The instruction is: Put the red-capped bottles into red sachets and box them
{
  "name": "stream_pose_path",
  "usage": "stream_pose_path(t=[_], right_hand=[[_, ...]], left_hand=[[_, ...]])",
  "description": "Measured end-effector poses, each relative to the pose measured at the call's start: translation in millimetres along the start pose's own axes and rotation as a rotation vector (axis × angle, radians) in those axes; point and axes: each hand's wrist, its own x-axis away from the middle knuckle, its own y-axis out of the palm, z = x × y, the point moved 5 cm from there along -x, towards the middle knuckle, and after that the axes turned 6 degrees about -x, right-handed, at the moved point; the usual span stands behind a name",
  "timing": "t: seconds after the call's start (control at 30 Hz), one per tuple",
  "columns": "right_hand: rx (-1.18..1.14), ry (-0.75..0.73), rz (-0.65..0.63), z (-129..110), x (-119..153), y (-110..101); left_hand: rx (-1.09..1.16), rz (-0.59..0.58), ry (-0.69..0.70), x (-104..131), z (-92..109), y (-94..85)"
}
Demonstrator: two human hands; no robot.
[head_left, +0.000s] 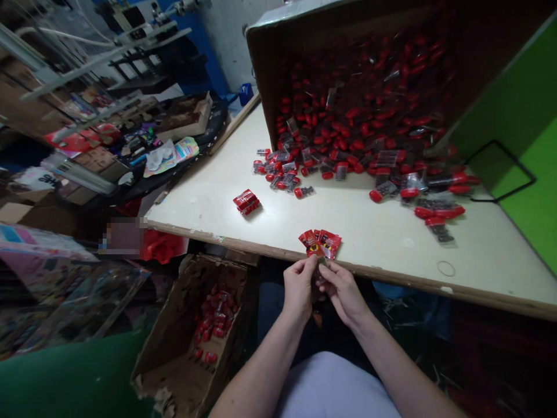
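Note:
At the table's front edge, my left hand and my right hand are close together, fingers pinched. Between them is a fanned bunch of small red packets with yellow and black print. The lower part of the bunch is mostly hidden by my fingers. Farther left on the table lies a small stack of red packets, apart from both hands.
A large cardboard box lies on its side, with clear, red-ended packets spilling onto the white table. Below left, another carton holds red bundles. A rubber band lies at right. Machinery stands at upper left.

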Motion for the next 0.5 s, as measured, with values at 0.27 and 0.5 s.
stream_pose_path(t=[0.27,0.5], right_hand=[[0.234,-0.126,-0.020,-8,-2,1],[0.205,-0.123,0.009,-5,-3,-1]], left_hand=[[0.069,-0.062,-0.058,-7,10,-3.0],[0.099,-0.064,-0.083,-8,11,0.1]])
